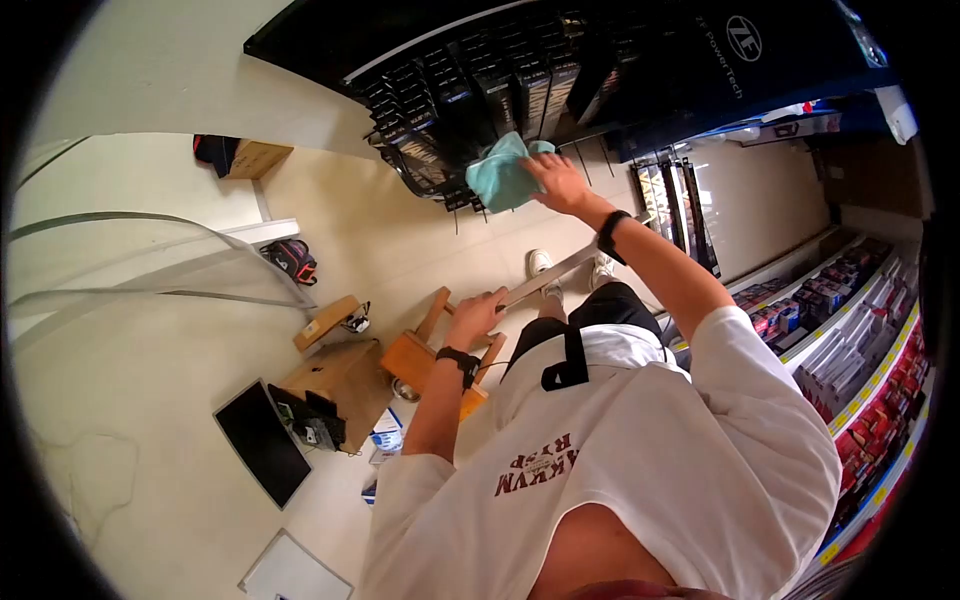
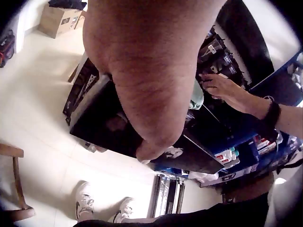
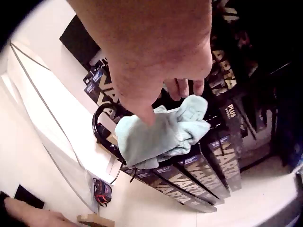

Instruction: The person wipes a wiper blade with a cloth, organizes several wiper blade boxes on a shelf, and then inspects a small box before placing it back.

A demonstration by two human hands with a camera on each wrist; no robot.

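My right hand holds a pale teal cloth at the rack of dark boxes. In the right wrist view, the thumb lies over the bunched cloth, with the fingers on its far side. Below, my left hand grips the end of a long flat panel, seen from its pale narrow edge. From the left wrist, this panel shows a broad black face with a white mark; the hand itself covers part of it. Black boxes lettered VARTA stand in rows under the cloth.
A wooden stool stands beside my left forearm, near a desk with a monitor. Shelves of small packages line the right side. Further dark boxes sit on the floor past my shoes.
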